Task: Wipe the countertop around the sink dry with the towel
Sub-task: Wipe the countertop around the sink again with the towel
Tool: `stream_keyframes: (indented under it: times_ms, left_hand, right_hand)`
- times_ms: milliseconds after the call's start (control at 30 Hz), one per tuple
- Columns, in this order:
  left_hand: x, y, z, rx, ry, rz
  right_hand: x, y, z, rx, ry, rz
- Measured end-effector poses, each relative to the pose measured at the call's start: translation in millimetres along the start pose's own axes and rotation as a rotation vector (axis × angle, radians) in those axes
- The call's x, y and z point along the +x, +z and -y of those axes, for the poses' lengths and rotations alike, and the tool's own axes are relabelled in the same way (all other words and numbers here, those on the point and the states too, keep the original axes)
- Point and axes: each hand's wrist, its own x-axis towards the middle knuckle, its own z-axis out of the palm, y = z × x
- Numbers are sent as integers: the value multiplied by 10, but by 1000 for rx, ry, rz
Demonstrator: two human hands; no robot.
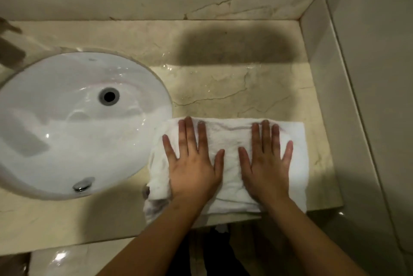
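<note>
The marble countertop [223,92] stretches ahead of my hands, with water glinting just past my fingertips. The white sink [73,123] sits beside my left hand [192,164]. The folded white towel [230,159] lies under both palms at the counter's near edge. Left and right hand [266,164] are spread flat, fingers splayed, pressing rather than gripping. The towel's near-left corner already droops over the edge; a pull toward me could drag it off, I judge. A push left could tip it into the basin. I can read no writing or brand anywhere.
</note>
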Motion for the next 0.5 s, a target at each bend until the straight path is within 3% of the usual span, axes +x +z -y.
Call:
stream_keyframes:
  times_ms: [333, 500]
  left_hand:
    - [1613, -145, -389, -16, -74, -59]
    - [1875, -176, -416, 5, -59, -60]
  right_hand:
    - [1729, -360, -220, -19, -51, 0]
    - [1834, -407, -251, -12, -13, -9]
